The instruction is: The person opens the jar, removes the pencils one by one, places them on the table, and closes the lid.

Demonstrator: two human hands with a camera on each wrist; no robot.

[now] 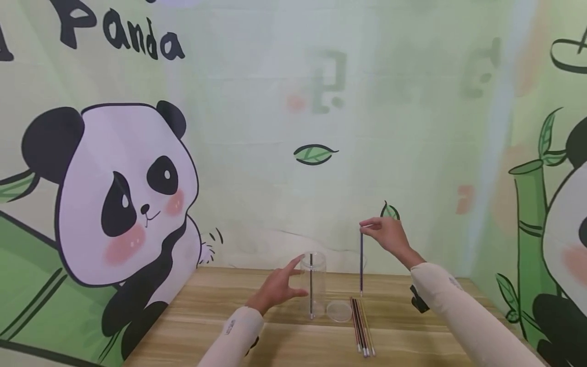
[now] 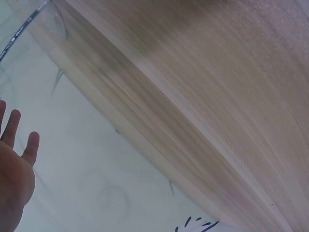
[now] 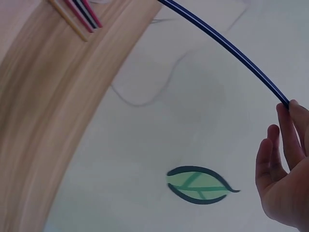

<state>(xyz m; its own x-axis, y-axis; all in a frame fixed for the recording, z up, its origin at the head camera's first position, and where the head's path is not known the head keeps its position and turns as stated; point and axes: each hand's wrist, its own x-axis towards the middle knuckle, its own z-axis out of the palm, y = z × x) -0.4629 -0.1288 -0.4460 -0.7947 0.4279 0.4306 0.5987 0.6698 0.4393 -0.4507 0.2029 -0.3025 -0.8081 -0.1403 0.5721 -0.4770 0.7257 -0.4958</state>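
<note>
My right hand [image 1: 387, 235] pinches the top end of a dark blue pencil [image 1: 361, 262] between thumb and fingertips. It hangs upright above the far part of the table, and its length crosses the top of the right wrist view. My left hand [image 1: 277, 288] is at the left side of a clear cylinder [image 1: 321, 285], thumb low and index finger at the rim, fingers spread. Inside the cylinder stands one dark pencil [image 1: 311, 285] with a silvery lower end. In the left wrist view the fingers [image 2: 32, 147] look straight, and printed lettering shows on that pencil.
A round clear lid [image 1: 339, 312] lies on the wooden table [image 1: 403, 341], just right of the cylinder. Next to it several pencils [image 1: 362, 329] lie side by side. Behind the table's far edge rises a backdrop [image 1: 257, 204] printed with pandas and bamboo.
</note>
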